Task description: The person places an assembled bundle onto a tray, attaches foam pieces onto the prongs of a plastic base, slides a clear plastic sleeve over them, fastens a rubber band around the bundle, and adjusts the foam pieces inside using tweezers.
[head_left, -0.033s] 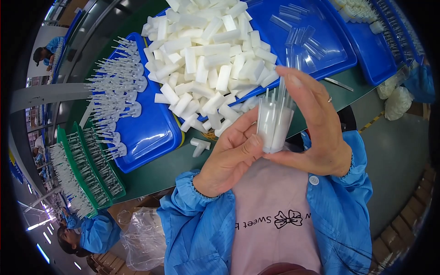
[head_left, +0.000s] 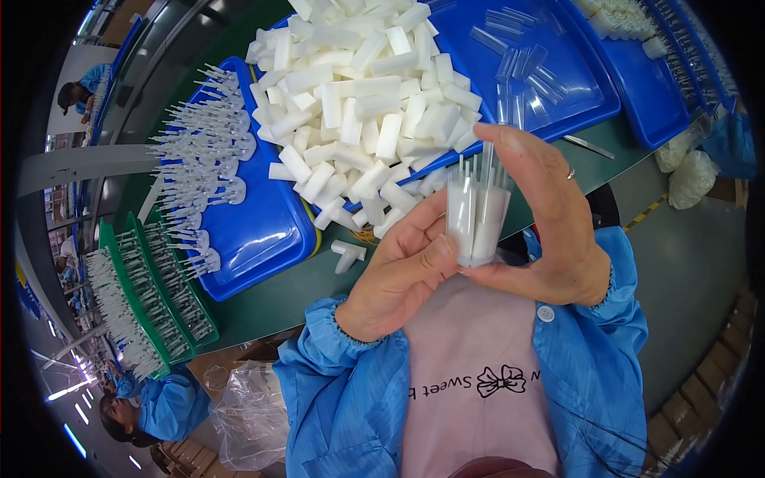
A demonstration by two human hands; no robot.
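My left hand [head_left: 409, 275] is closed round the lower left side of a clear plastic holder [head_left: 464, 209] with white filling inside. Several thin clear tubes [head_left: 470, 167] stick up from its top. On the other side my right hand [head_left: 550, 219] curves about the holder, its thumb against the base. The right index finger is raised and lies at the upper end of a taller clear tube [head_left: 488, 159] standing in the holder. The holder's lower left part is hidden behind my left fingers.
A big heap of white foam blocks [head_left: 351, 111] lies ahead. Clear tubes [head_left: 522, 68] rest in a blue tray [head_left: 586, 88] at the right. Leftward, a blue tray [head_left: 263, 239] holds white stemmed parts [head_left: 203, 143] beside green racks [head_left: 155, 279]. Loose blocks [head_left: 347, 253] lie near my left hand.
My right index fingertip has come slightly down and to the left at the top of the tall tube. The left hand looks nearly unmoved.
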